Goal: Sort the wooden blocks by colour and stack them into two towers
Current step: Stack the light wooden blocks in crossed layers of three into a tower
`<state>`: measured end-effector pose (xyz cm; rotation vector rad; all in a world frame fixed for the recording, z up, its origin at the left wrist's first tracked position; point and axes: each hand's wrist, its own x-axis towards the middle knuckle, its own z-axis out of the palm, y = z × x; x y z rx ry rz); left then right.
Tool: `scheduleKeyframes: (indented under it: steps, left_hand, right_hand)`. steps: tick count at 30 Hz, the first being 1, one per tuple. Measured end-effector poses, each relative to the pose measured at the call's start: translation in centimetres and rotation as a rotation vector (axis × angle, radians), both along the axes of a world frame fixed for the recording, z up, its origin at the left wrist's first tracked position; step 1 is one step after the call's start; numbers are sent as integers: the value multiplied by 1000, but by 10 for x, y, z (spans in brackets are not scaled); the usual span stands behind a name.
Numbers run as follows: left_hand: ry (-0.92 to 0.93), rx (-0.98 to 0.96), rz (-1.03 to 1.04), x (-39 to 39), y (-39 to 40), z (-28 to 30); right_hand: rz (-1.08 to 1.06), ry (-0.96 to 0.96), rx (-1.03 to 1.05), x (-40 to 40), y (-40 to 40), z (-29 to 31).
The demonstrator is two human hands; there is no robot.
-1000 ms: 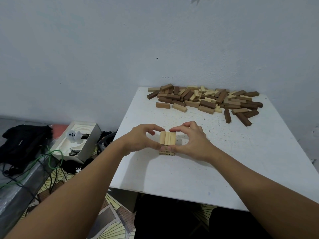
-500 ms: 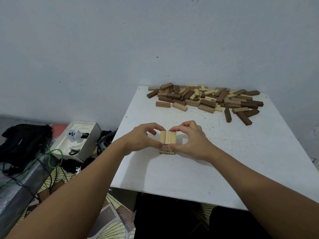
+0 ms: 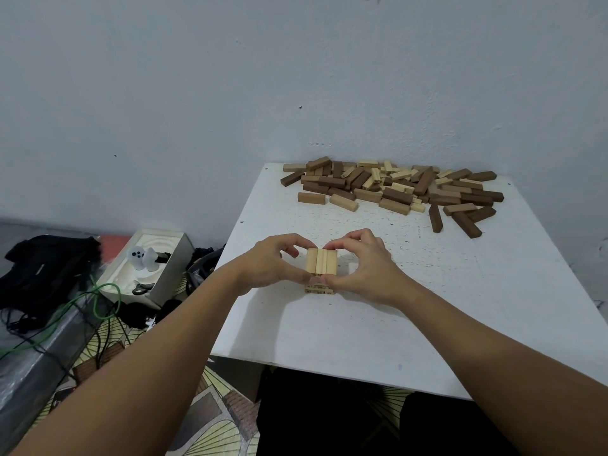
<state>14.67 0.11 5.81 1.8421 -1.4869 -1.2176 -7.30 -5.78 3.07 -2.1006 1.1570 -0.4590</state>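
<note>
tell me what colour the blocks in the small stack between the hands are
Light, pale wood, seen in the head view.

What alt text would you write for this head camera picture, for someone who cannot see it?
Two bare hands, left hand and right hand, pinch a short tower of light blocks on a white table. A loose pile of light and dark blocks lies at the table's far edge by a wall.

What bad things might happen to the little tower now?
1. Both hands, left hand and right hand, pinch the short light wooden block tower; a squeeze or jerk may skew its layers.
2. The mixed pile of dark and light wooden blocks sits behind it, so a reaching arm may bump the tower.
</note>
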Motion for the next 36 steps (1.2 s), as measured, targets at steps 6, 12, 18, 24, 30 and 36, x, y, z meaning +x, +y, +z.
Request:
scheduleKeyframes:
  steps: [6,12,18,24,30,36]
  left_hand:
    - [-32,36,-18,1,2,9]
    - [-24,40,-8,9,-5,34]
    - [-39,-209,92,-26,-29,50]
    - [-89,-309,103,-96,-66,46]
    - [-114,-245,94,-167,-99,17]
    - [-221,-221,111,-200,-129,-28]
  right_hand:
    - [35,21,40,-7,-2,-2]
    - [-121,-168,130,-31,-18,-6]
    - [-215,-104,25,-65,-38,-9]
    - [-281,-12,-33,-102,-51,-13]
    - [-310,153,-93,-131,-68,-15]
    - [-334,314,-227,-147,-96,-18]
